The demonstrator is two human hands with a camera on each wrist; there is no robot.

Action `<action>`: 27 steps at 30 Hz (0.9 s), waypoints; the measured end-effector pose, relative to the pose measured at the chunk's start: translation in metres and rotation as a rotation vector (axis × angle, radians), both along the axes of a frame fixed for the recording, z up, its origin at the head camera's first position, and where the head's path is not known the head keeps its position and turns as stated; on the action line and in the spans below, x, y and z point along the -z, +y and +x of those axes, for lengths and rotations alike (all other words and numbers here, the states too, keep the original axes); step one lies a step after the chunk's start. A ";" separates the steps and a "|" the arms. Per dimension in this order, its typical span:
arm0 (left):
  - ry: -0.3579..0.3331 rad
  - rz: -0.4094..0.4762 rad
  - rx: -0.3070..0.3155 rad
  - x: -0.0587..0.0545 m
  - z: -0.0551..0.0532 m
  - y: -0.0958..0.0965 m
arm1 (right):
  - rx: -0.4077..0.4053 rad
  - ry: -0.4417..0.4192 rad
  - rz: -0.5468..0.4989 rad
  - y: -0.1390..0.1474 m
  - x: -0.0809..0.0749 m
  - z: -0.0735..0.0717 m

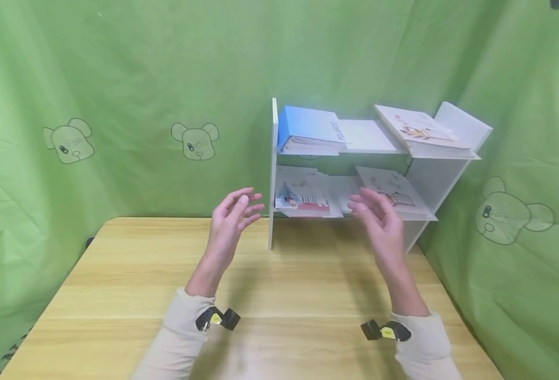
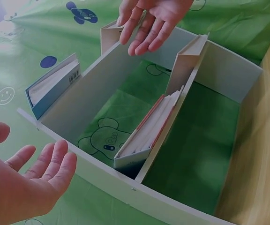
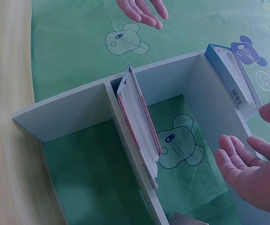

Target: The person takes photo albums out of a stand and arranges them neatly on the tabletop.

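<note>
Head view: the left hand (image 1: 229, 224) is raised over the table (image 1: 142, 295) just left of the white shelf (image 1: 367, 136); its fingers are apart and slightly bent, with nothing in its hold. The right hand (image 1: 381, 224) is raised at the near side of the shelf, toward its right end, fingers loosely extended and likewise holding nothing. On the upper tier, the blue book (image 1: 310, 124) lies at the left and a pale book (image 1: 426, 126) at the right, with bare board between them. On the lower tier, one book (image 1: 303, 192) lies at the left and another (image 1: 384, 179) at the right, partly hidden behind the right hand. Black devices (image 1: 231, 319) with yellow labels sit on both cuffs; a green curtain (image 1: 132, 79) with bear faces hangs at the far side. Left wrist view: a gap separates the left hand's fingers from the shelf; the blue book shows a barcode and page edges. Right wrist view: the right hand's fingers are relaxed, thumb apart from them, grasping nothing; the left hand shows partly, its grip likewise slack.
</note>
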State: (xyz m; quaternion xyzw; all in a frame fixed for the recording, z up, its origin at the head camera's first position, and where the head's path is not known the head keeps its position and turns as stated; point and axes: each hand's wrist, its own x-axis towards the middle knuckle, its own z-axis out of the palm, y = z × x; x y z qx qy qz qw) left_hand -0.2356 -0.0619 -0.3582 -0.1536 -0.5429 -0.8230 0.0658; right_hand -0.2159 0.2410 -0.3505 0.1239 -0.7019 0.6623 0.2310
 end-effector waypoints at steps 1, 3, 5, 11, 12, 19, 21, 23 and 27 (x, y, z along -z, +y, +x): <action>-0.003 0.000 0.002 0.000 0.000 0.000 | -0.001 -0.003 -0.003 0.000 0.000 0.000; -0.008 -0.001 0.007 0.000 -0.001 0.001 | -0.001 -0.007 -0.006 -0.001 0.000 -0.001; -0.010 -0.001 0.011 -0.001 -0.002 0.001 | -0.005 -0.009 -0.014 -0.001 0.000 -0.002; -0.004 0.006 0.018 -0.005 -0.004 0.002 | -0.008 -0.016 -0.023 -0.004 -0.004 -0.004; -0.002 0.008 0.020 -0.006 -0.004 0.003 | -0.009 -0.018 -0.024 -0.004 -0.004 -0.004; -0.012 0.033 0.030 -0.010 -0.008 0.005 | -0.015 -0.024 -0.024 -0.006 -0.006 -0.009; -0.016 0.037 0.032 -0.011 -0.009 0.006 | -0.016 -0.026 -0.026 -0.007 -0.006 -0.011; -0.019 0.038 0.034 -0.011 -0.010 0.007 | -0.016 -0.029 -0.032 -0.007 -0.007 -0.012; -0.016 0.039 0.043 -0.012 -0.013 0.009 | -0.021 -0.029 -0.060 -0.008 -0.009 -0.016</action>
